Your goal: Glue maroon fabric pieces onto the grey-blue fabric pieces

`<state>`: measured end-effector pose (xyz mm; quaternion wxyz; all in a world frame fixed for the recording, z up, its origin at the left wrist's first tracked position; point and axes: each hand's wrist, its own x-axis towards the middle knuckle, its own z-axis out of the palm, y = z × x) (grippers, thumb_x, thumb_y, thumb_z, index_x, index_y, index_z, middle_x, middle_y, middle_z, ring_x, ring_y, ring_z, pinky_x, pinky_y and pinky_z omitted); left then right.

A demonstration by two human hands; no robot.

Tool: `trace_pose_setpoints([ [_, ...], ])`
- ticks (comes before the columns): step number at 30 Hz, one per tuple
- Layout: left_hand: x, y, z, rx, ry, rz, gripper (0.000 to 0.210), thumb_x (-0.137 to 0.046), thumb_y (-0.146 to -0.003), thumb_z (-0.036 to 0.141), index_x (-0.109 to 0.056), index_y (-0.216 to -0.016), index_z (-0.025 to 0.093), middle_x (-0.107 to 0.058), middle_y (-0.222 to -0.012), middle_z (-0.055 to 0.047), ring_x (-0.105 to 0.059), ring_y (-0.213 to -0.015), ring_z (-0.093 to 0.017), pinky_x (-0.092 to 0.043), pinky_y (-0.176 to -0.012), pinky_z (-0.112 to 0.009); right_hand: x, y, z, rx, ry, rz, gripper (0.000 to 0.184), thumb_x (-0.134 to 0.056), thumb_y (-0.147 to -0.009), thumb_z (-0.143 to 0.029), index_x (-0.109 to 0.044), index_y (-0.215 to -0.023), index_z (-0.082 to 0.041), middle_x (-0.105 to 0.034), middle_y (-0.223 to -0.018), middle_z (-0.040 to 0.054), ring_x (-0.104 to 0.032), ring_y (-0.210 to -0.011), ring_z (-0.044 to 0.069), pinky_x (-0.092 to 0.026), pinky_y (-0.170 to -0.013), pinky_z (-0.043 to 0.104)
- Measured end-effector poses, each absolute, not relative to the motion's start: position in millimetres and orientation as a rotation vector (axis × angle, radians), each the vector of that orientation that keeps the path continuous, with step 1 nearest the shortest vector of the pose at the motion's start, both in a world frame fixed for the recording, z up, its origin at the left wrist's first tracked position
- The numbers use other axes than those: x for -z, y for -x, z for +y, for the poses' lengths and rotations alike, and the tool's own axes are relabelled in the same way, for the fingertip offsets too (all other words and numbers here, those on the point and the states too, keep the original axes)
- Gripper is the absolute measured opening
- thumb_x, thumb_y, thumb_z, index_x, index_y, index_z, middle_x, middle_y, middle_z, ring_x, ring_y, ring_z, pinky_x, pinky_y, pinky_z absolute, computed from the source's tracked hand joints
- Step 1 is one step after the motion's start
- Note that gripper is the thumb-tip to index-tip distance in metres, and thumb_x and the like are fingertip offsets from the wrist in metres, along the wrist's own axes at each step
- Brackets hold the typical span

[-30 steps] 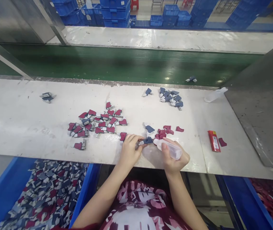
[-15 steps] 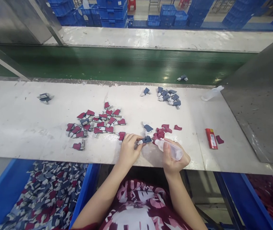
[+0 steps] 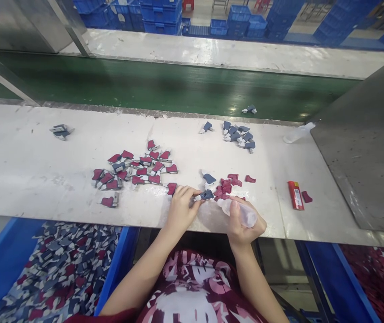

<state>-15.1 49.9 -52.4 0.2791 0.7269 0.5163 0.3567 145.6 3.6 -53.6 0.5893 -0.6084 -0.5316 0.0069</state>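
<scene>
Little has shifted vs. the earlier frame: both hands sit in the same spot at the near table edge, the loose piece on the green belt has drifted a bit left, and the view has tilted slightly.

Left hand [image 3: 181,207] pinches a small blue piece [image 3: 206,195] at its fingertips, holding it just off the white table [image 3: 27,170]. Right hand [image 3: 242,220] is wrapped round a clear squeeze bottle [image 3: 237,211], nozzle pointed left toward the blue piece, tip very near it; can't tell if it touches. Just beyond the bottle tip lies a small heap of red pieces [image 3: 230,183], w/ one more blue piece [image 3: 208,178] beyond the left fingertips. Further left of the left hand: a spread of joined red-and-grey pieces [image 3: 138,168]. Well beyond both hands, near the belt: a cluster of blue pieces [image 3: 239,134]. Right of the right hand: a red lighter [image 3: 294,195] w/ one red scrap beside it. Below the table, left of the arms, a blue bin [image 3: 118,269] full of mixed pieces.

Step in hand, as I read it: dabbing liquid, prob. glue, from the bottle onto the blue piece. Next move likely calls for a light squeeze w/ the nozzle steady on the piece, then a red piece from the heap pressed on, aligned at the edges.
</scene>
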Motion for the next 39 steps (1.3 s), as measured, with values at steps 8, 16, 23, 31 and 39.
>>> trace_pose_setpoints([
  [8, 53.5, 15.8, 50.0, -0.975, -1.949, 1.374, 0.013, -0.077, -0.082, 0.017, -0.067, -0.091, 0.019, -0.069, -0.087, -0.003, -0.06, -0.089, -0.024, -0.049, -0.078, -0.035, 53.5, -135.8, 6.3, -0.076, 1.372, -1.293, 0.01, -0.065, -0.087, -0.016, -0.073, -0.093, -0.018, -0.076, -0.084, 0.007, -0.071, -0.074, 0.021, -0.058, -0.067, 0.035],
  [16, 54.4, 16.3, 50.6, -0.972, -1.937, 1.369, 0.01, -0.073, -0.085, 0.017, -0.067, -0.091, 0.02, -0.069, -0.087, -0.003, -0.06, -0.09, -0.024, -0.049, -0.079, -0.036, 52.5, -130.9, 11.9, -0.099, 1.324, -1.305, 0.01, -0.066, -0.087, -0.015, -0.073, -0.094, -0.018, -0.076, -0.084, 0.0069, -0.071, -0.072, 0.02, -0.057, -0.066, 0.034],
  [23, 53.7, 16.6, 50.4, -0.973, -1.932, 1.367, 0.011, -0.074, -0.084, 0.017, -0.067, -0.091, 0.02, -0.07, -0.087, -0.004, -0.061, -0.09, -0.024, -0.05, -0.079, -0.036, 53.4, -129.4, 14.3, -0.104, 1.354, -1.281, 0.011, -0.066, -0.088, -0.02, -0.073, -0.095, -0.017, -0.076, -0.084, 0.0077, -0.071, -0.07, 0.02, -0.057, -0.063, 0.033],
  [31, 52.6, 16.2, 50.5, -0.968, -1.94, 1.382, 0.008, -0.072, -0.085, 0.018, -0.067, -0.09, 0.021, -0.07, -0.086, -0.003, -0.062, -0.089, -0.024, -0.05, -0.08, -0.036, 56.6, -127.6, 13.8, -0.137, 1.425, -1.158, 0.013, -0.065, -0.089, -0.026, -0.073, -0.089, -0.017, -0.076, -0.083, 0.0087, -0.072, -0.073, 0.022, -0.058, -0.067, 0.036],
  [39, 50.1, 17.8, 49.2, -0.948, -1.96, 1.381, 0.012, -0.068, -0.084, 0.01, -0.067, -0.089, 0.02, -0.071, -0.088, -0.003, -0.061, -0.091, -0.023, -0.05, -0.079, -0.035, 60.9, -127.5, 15.1, -0.162, 1.43, -0.971, 0.014, -0.067, -0.089, -0.027, -0.075, -0.09, -0.015, -0.076, -0.087, 0.0106, -0.073, -0.08, 0.024, -0.059, -0.071, 0.037],
])
